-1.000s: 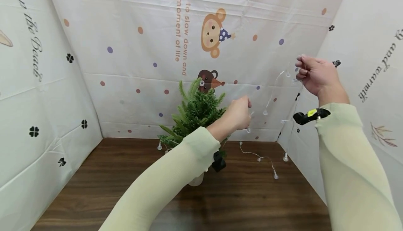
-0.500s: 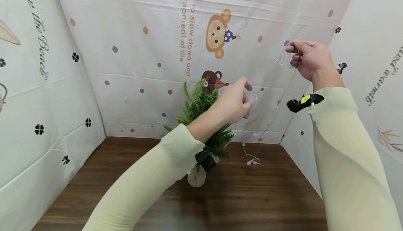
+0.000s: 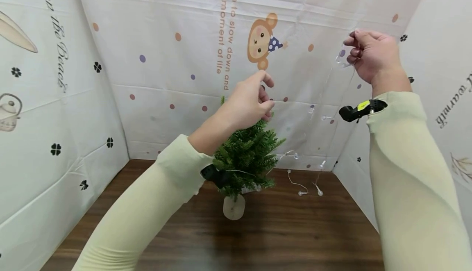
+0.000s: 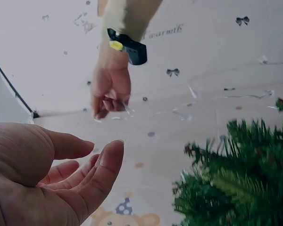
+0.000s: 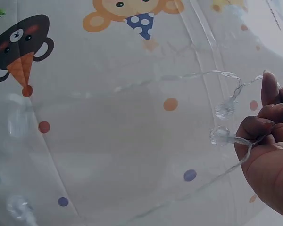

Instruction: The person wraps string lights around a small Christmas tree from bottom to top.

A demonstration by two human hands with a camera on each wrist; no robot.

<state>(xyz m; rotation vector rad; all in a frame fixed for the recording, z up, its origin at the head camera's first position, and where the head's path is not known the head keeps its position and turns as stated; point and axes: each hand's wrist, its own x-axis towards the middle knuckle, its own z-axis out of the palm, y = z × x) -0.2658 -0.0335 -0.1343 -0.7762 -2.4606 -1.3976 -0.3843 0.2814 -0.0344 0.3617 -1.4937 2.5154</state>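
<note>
A string of clear bulb lights (image 5: 220, 135) hangs from my right hand (image 3: 375, 58), whose thumb and curled fingers pinch the wire high up at the right. From there the strand droops toward the small green artificial tree (image 3: 248, 156), and part of the wire lies across its branches. In front of the treetop is my left hand (image 3: 248, 99), thumb and fingers apart and loosely bent. The left wrist view shows nothing between the fingers of the left hand (image 4: 70, 174). Its forearm covers the tree's left side.
The tree stands on a pale round base (image 3: 234, 207) on a dark wooden table (image 3: 287, 230). Printed white cloth rises at the back and both sides. Loose light bulbs (image 3: 319, 192) lie on the table right of the tree. Each wrist wears a black camera (image 3: 363, 110).
My left hand has moved left and up, from the strand beside the tree to before the treetop, its fingers parting. My right hand has risen with the light string, drawing the lower bulbs closer.
</note>
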